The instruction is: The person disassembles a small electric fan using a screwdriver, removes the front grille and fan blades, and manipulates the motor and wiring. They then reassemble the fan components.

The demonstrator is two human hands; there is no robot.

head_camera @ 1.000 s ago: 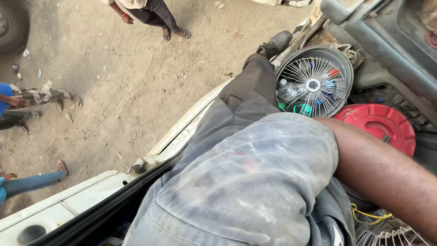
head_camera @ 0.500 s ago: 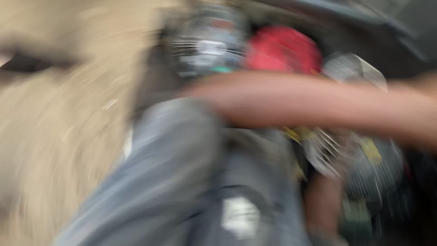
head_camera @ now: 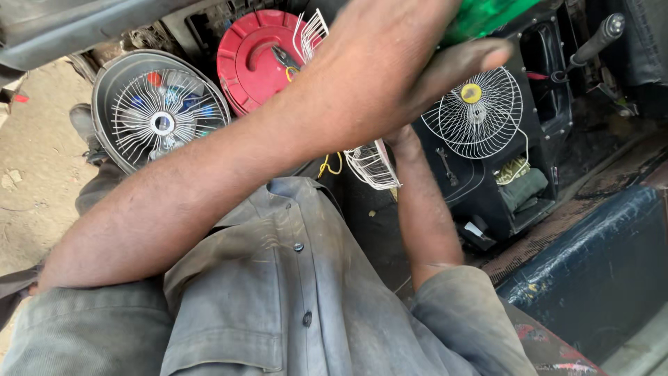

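Grey, dusty work shirt (head_camera: 278, 306) filled the bottom of my view. Above it my left hand (head_camera: 390, 63) reached across, thumb and fingers closed round a green plastic object (head_camera: 487, 14) at the top edge. Left of it lay a round grey fan with a white wire grille (head_camera: 160, 118), then a red round metal cover (head_camera: 254, 59), then a smaller white wire fan guard with a yellow hub (head_camera: 476, 111) to the right. My right hand was hidden behind the left; I could not tell its grip.
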